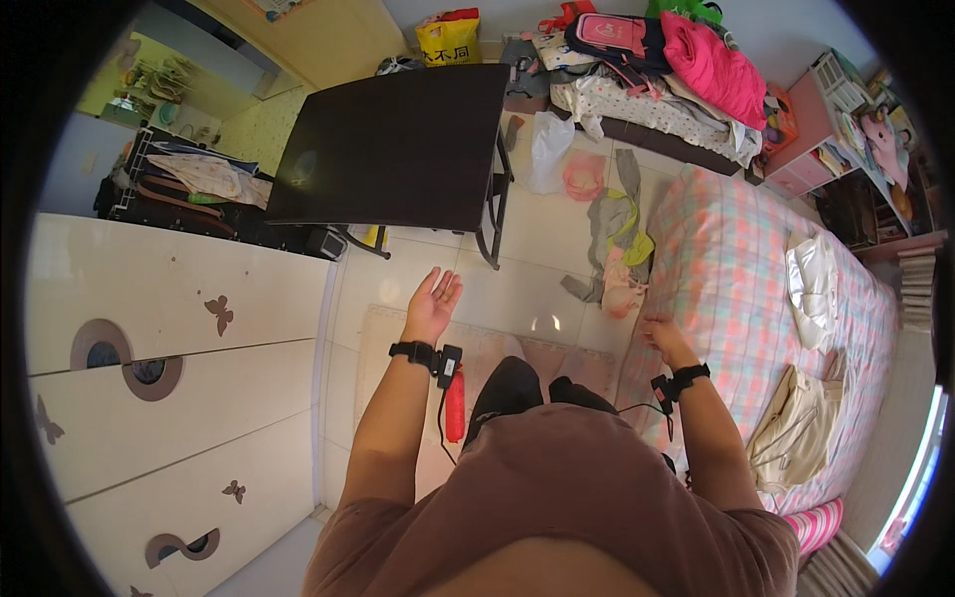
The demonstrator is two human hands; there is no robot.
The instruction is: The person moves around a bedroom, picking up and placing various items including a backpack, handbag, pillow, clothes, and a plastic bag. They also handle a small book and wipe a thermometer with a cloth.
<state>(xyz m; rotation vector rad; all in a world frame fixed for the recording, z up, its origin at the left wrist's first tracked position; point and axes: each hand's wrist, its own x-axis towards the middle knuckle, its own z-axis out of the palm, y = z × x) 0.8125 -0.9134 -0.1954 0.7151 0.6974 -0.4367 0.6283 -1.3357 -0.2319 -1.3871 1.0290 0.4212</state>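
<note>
My left hand [433, 304] is held out palm up over the tiled floor, fingers a little spread, with nothing in it. My right hand [666, 339] is by the near-left side of the bed, its fingers partly curled; no held object shows. Each wrist wears a black strap with a small device and a cable. On the plaid bedspread [716, 254] lie a shiny white garment [813, 291] and beige trousers [802, 425]. Between table and bed, a grey and yellow-green garment [619, 224], a pale pink bra [621, 287] and a pink cloth item [583, 176] lie on the floor.
A dark folding table [395, 149] stands ahead. White drawers [179, 373] line the left. A white plastic bag [550, 149] lies right of the table. Farther back, clothes and a backpack [619, 41] are piled up. A red cylindrical item [454, 407] is by my feet on a foam mat [388, 351].
</note>
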